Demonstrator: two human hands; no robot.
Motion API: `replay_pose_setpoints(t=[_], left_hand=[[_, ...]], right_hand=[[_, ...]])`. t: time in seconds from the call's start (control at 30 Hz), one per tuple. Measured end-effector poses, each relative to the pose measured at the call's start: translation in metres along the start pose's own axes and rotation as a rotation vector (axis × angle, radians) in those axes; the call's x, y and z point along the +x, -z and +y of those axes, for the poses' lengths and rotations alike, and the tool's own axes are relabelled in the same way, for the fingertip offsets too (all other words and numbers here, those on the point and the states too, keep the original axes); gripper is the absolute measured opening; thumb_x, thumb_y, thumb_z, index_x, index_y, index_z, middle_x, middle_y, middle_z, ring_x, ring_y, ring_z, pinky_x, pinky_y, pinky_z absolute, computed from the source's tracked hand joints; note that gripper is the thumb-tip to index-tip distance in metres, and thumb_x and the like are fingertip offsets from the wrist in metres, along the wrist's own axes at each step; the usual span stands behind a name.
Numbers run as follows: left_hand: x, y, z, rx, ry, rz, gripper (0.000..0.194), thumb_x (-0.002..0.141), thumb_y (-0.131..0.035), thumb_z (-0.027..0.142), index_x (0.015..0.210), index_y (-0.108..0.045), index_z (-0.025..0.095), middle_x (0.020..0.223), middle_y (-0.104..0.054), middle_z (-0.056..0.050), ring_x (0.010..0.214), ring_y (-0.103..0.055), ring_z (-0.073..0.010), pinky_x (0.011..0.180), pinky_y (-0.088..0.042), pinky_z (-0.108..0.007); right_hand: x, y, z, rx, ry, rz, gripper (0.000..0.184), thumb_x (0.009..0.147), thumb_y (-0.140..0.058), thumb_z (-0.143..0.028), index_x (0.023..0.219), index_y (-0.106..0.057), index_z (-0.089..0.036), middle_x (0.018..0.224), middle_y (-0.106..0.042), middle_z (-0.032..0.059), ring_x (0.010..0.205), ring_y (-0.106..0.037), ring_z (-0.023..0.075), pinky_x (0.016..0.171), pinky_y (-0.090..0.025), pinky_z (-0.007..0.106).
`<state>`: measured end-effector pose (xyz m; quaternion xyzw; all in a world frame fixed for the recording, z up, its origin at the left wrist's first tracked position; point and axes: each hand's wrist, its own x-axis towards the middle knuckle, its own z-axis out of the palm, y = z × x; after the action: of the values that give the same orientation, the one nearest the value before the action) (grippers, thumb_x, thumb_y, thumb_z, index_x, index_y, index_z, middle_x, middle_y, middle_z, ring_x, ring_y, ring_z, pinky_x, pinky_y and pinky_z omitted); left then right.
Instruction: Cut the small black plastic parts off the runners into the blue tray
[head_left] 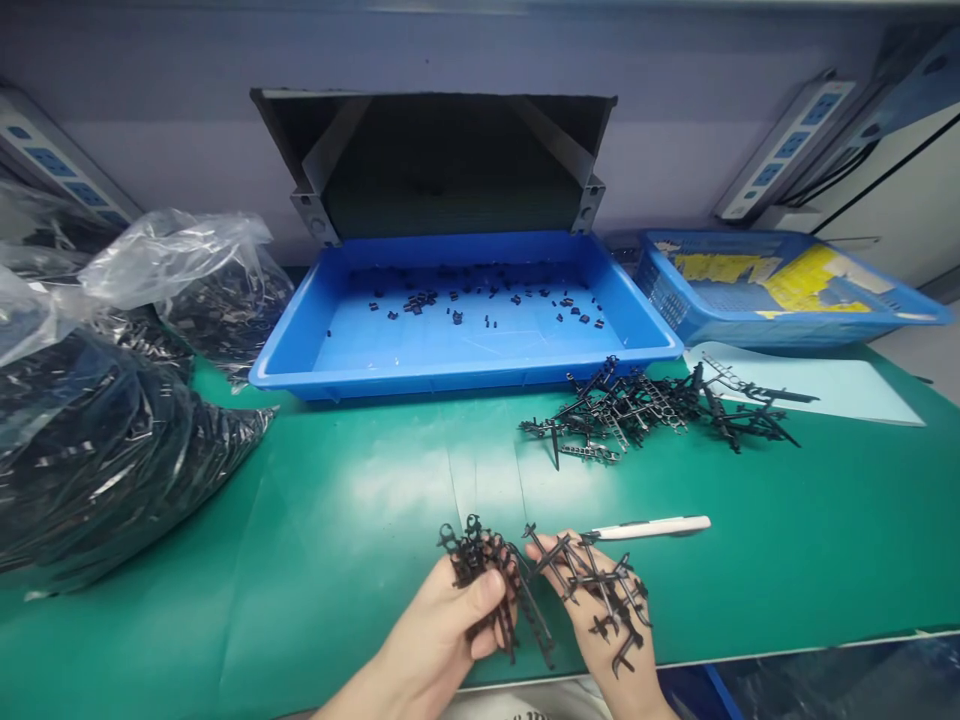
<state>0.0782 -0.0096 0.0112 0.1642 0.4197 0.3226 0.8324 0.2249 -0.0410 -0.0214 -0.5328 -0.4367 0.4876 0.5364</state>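
Clamped in the left hand point(446, 618), under a pressed thumb: a bundle of thin black plastic frames point(480, 560). Just beside that grip, draped over the palm side of the right hand point(587, 612): more branching black pieces point(600, 580), with too much of the fingers covered to tell whether clamped or merely resting there. Close beyond the right hand, a white pen-like tool point(660, 527). Under and around both hands, a green work surface point(360, 500). Farther out, ahead and to the right of the grip, a tangled pile of similar black frames point(630, 405), touching a pale sheet point(862, 390). Straight beyond the grip, a blue tray point(465, 383) with small black bits point(420, 300) scattered inside. Beyond and right, a blue basket point(795, 332) with torn yellow paper. Well left of the grip, clear bags point(112, 470) full of dark pieces.
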Motion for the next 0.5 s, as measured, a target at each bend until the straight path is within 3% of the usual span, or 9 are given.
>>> replay_pose_setpoints(t=[0.23, 0.33, 0.43, 0.5], left_hand=[[0.005, 0.003, -0.004, 0.057, 0.04, -0.149, 0.04, 0.051, -0.078, 0.043, 0.065, -0.061, 0.01, 0.042, -0.045, 0.002, 0.035, -0.027, -0.0022, 0.038, -0.011, -0.02], [0.007, 0.006, 0.005, 0.244, 0.025, -0.159, 0.041, 0.056, -0.072, 0.049, 0.066, -0.059, 0.011, 0.04, -0.041, 0.004, 0.036, -0.029, -0.0043, 0.038, -0.012, -0.02], [0.016, 0.01, 0.032, 0.821, -0.154, -0.001, 0.027, 0.071, -0.057, 0.04, 0.076, -0.058, 0.014, 0.053, -0.051, 0.001, 0.044, -0.042, -0.0091, 0.041, -0.026, -0.019], [0.027, 0.016, 0.061, 1.445, -0.331, 0.208, 0.016, 0.077, -0.048, 0.03, 0.077, -0.056, 0.017, 0.067, -0.059, -0.002, 0.057, -0.054, -0.0143, 0.051, -0.038, -0.022]], right_hand=[[-0.005, -0.003, -0.002, -0.196, 0.048, 0.015, 0.011, 0.073, -0.061, -0.018, 0.068, -0.068, -0.023, 0.065, -0.062, 0.0007, 0.057, -0.059, 0.0165, 0.051, -0.049, 0.023], [-0.007, 0.002, 0.003, -0.154, 0.007, 0.02, 0.012, 0.074, -0.06, -0.02, 0.064, -0.067, -0.022, 0.064, -0.062, 0.001, 0.057, -0.06, 0.0175, 0.052, -0.05, 0.025], [-0.006, 0.012, 0.014, -0.016, -0.031, 0.098, 0.007, 0.072, -0.064, -0.02, 0.069, -0.069, -0.024, 0.072, -0.067, 0.0024, 0.07, -0.062, 0.0216, 0.059, -0.053, 0.028], [-0.006, 0.018, 0.02, 0.071, -0.005, 0.119, 0.007, 0.073, -0.064, -0.022, 0.076, -0.069, -0.025, 0.077, -0.067, 0.0037, 0.074, -0.062, 0.0229, 0.063, -0.053, 0.032]])
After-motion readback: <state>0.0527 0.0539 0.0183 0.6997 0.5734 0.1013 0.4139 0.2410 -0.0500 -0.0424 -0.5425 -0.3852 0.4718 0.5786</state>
